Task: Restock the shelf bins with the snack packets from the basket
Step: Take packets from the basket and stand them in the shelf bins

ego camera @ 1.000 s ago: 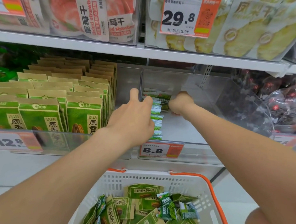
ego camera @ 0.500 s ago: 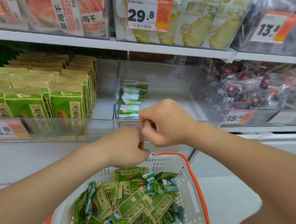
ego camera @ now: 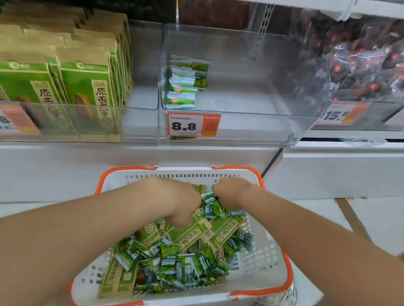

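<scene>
A white basket [ego camera: 269, 264] with orange handles sits below the shelf, filled with small green snack packets [ego camera: 169, 261] and larger green-and-tan packets [ego camera: 189, 236]. Both hands are down in its far end. My right hand [ego camera: 234, 193] has its fingers curled round a small green packet [ego camera: 210, 205]. My left hand [ego camera: 175, 201] is curled knuckles-up right beside it, its fingertips buried among the packets, so any hold is hidden. Above, the clear shelf bin [ego camera: 265, 123] with the 8.8 tag [ego camera: 193, 126] holds a short row of small green packets [ego camera: 183, 87] along its left wall.
The neighbouring clear bin [ego camera: 137, 123] on the left is packed with upright green-and-tan packets [ego camera: 85, 84]. To the right, a bin of dark red-wrapped snacks [ego camera: 368, 71] carries a 15.8 tag [ego camera: 338, 115]. A white shelf front [ego camera: 79, 167] runs between bins and basket.
Both hands have come out of the 8.8 bin and dropped into the basket. The view has tilted down with them. The row of small packets stays in the bin.
</scene>
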Demonstrator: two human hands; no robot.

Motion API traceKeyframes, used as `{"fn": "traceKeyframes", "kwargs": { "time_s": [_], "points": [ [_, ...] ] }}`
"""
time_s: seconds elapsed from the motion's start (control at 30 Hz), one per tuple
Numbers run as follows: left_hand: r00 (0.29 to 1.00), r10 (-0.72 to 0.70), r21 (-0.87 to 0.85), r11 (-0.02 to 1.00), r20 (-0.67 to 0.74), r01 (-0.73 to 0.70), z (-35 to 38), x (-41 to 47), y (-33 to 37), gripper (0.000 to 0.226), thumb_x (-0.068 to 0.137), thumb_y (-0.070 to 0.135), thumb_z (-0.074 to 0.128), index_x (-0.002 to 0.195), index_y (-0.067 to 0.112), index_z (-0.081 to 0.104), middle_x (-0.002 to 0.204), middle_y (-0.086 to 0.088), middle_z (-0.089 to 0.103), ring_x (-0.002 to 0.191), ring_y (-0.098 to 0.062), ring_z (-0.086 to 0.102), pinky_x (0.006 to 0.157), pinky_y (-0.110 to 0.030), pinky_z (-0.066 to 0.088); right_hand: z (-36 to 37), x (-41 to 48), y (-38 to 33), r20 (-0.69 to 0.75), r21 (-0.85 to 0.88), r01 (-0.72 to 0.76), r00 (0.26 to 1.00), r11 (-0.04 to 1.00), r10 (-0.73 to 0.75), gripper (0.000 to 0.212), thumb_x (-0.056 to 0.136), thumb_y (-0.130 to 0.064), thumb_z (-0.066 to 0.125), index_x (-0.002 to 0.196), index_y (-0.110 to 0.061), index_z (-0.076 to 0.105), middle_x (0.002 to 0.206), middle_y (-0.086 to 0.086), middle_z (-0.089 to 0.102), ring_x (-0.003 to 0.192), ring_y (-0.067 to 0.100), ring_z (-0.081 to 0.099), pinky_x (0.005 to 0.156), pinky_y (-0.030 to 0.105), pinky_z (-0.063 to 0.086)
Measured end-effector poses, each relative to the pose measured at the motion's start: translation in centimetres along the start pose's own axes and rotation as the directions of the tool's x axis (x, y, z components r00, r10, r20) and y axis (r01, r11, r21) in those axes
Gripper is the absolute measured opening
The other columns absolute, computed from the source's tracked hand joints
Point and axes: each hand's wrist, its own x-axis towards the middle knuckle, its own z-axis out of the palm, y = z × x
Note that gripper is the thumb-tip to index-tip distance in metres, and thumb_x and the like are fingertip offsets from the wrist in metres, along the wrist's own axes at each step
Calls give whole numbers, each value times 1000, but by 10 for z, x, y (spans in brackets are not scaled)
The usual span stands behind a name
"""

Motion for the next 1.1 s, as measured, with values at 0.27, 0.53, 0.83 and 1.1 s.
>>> {"fn": "traceKeyframes", "kwargs": {
  "time_s": [0.27,0.53,0.83,1.1],
  "points": [
    [993,47,-57,997,-110,-54,-12,10,-9,32,104,14,44,72,16,52,72,-3,50,61,-20,40,60,-36,39,79,20,-39,-31,354,-94,993,930,112,55,96,-15,63,142,-16,34,126,13,58,106,35,59,80,45,51],
    [970,4,-110,993,-242,-32,-29,-7,-18,40,98,24,54,60,16,42,65,-2,43,64,-26,46,60,-36,42,68,17,-28,-76,284,-111,988,952,137,41,92,-20,66,132,-15,57,123,11,64,115,33,59,88,41,51],
    [923,46,-81,993,-383,-83,-35,-15,-14,33,88,33,63,62,14,57,60,-4,52,63,-30,58,54,-35,45,70,7,-51,-44,132,-104,993,986,111,20,95,-13,64,114,-12,60,115,11,63,107,31,61,90,41,44],
    [871,21,-56,997,-490,-56,-45,-28,-35,10,91,30,68,101,30,70,97,6,64,100,-22,64,82,-41,58,-18,-17,-36,-237,897,91,925,432,298,37,96,-10,53,60,-11,46,52,3,43,46,12,54,57,34,39]
  ]
}}
